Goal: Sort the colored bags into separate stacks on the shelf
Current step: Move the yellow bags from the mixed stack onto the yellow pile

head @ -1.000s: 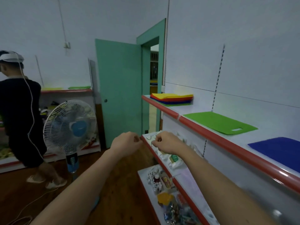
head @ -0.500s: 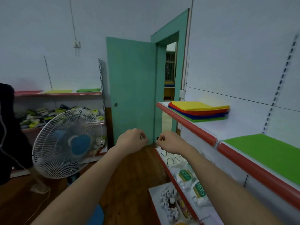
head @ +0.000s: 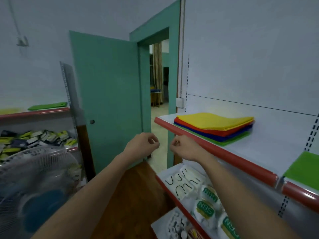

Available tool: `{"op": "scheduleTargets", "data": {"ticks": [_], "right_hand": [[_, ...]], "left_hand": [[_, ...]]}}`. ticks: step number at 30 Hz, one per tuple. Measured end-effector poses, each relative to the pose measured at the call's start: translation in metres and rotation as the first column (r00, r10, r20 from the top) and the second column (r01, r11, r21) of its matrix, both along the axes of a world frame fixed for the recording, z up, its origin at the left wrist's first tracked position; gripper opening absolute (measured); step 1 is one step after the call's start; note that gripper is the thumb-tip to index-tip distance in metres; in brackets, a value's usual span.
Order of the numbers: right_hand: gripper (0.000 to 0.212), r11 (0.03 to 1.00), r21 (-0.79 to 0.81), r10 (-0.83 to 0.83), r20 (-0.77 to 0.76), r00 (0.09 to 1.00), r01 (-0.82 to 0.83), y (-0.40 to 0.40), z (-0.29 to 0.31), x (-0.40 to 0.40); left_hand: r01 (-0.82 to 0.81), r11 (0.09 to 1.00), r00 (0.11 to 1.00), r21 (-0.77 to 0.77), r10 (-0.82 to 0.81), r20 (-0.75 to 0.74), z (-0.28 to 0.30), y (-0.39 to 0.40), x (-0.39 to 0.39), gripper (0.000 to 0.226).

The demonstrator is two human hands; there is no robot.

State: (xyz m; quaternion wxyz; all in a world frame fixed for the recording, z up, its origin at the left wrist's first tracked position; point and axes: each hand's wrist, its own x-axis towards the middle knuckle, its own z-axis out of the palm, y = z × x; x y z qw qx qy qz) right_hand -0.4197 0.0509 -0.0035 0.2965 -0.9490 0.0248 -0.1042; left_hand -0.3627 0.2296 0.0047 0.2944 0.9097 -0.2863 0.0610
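Observation:
A mixed stack of bags (head: 215, 128) lies on the white shelf (head: 269, 145) at the right, yellow on top, then red, blue and green layers. A separate green bag (head: 305, 169) lies further right along the same shelf. My left hand (head: 141, 144) and my right hand (head: 184, 147) are held out in front of me, side by side, just left of the shelf's red front edge. Both have curled fingers and hold nothing. Neither hand touches the stack.
A teal door (head: 110, 94) stands open ahead. A white fan (head: 34, 190) is at the lower left. A far shelf holds a green bag (head: 48, 106). Lower shelves (head: 195, 197) carry packaged goods.
The view has moved closer to the mixed stack and turned right; the blue bag and the other person have left the frame. Both hands stay curled and empty.

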Motion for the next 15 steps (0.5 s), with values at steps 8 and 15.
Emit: {"op": "scheduleTargets", "data": {"ticks": [8,15], "right_hand": [[0.010,0.920,0.163,-0.390,0.290,0.874,0.357,-0.059,0.007,0.065],[0.006,0.746,0.203,-0.634,0.506,0.584,0.634,-0.119,0.024,0.089]], "left_hand": [[0.233,0.902,0.925,-0.364,-0.321,-0.201,0.005,-0.063,0.123,0.014],[0.187,0.778,0.853,-0.600,-0.432,-0.294,0.007,-0.150,0.225,0.013]]}}
